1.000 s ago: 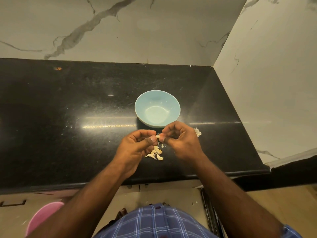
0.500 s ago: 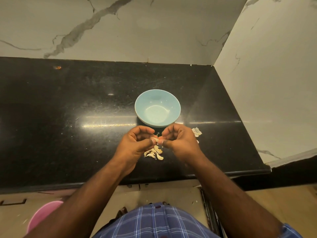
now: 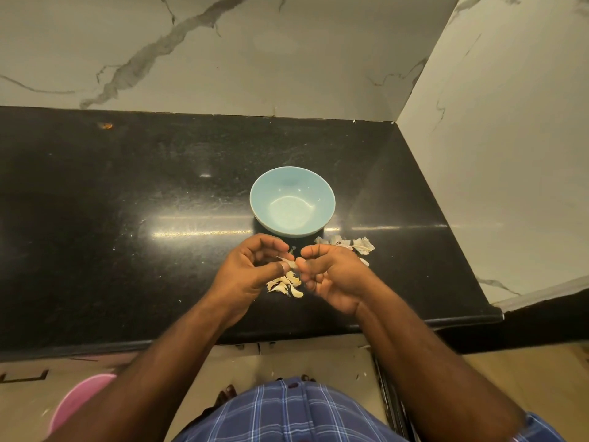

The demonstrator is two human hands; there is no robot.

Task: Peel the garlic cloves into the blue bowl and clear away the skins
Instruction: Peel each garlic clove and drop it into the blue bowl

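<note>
A light blue bowl (image 3: 292,200) stands on the black counter, and nothing shows inside it. Just in front of it my left hand (image 3: 251,269) and my right hand (image 3: 331,272) meet, both pinching one garlic clove (image 3: 288,262) with a strip of skin curling off it. Under the hands lies a small heap of unpeeled garlic cloves (image 3: 285,284). Loose papery skins (image 3: 349,245) lie to the right of the bowl, partly hidden behind my right hand.
The black counter (image 3: 127,234) ends at marble walls behind and on the right; its front edge runs just below my wrists. A pink bucket (image 3: 76,400) stands on the floor at lower left. A small orange scrap (image 3: 105,125) lies at the far left back.
Both hands have drawn slightly toward me while working the clove. More of the skin pile to the right of the bowl now shows.
</note>
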